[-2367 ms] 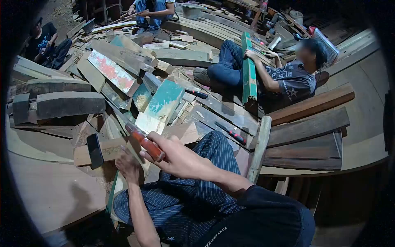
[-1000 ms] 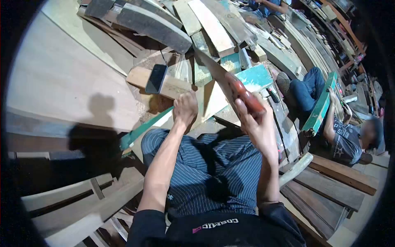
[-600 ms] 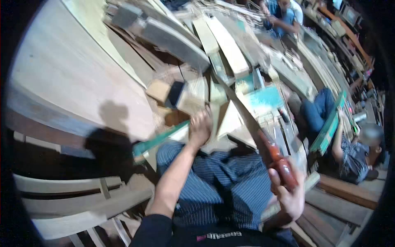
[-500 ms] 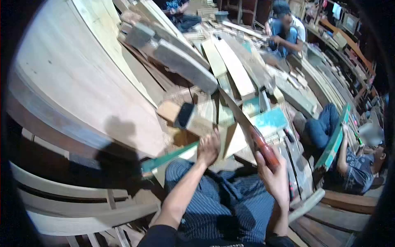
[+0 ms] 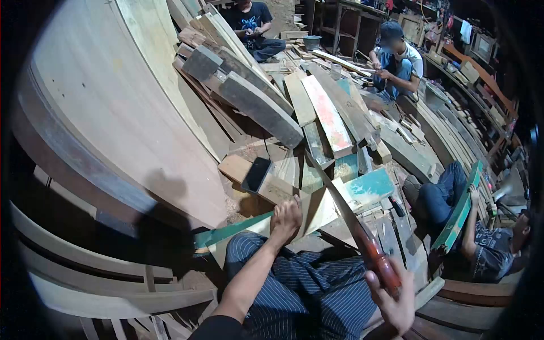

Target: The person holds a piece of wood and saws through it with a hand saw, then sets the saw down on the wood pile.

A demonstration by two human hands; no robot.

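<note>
One handsaw (image 5: 347, 214) sits in my right grip (image 5: 399, 303), which is clenched round its red-brown handle (image 5: 382, 269); the blade slants up and leftward, away from the body, and passes above a pale board (image 5: 368, 190) with teal paint on its far end; from the head view I cannot tell whether the teeth touch the wood; my left grip (image 5: 285, 220) is curled into a loose fist, resting against the timber just left of the blade, and with its fingertips partly hidden I cannot tell whether it clasps anything; beside it I have a wooden block (image 5: 233, 168) with a dark phone (image 5: 256, 174) lying on top; a green-painted strip (image 5: 232, 230) runs by the knee of the striped trousers (image 5: 283, 275); farther out I see a dark beam (image 5: 258, 107) and a plank with worn red paint (image 5: 328, 119), both lying tilted among piled offcuts; at the right, a seated person (image 5: 490, 243) holds a green beam (image 5: 459, 209); two more people sit beyond the pile, well apart from my hands
</note>
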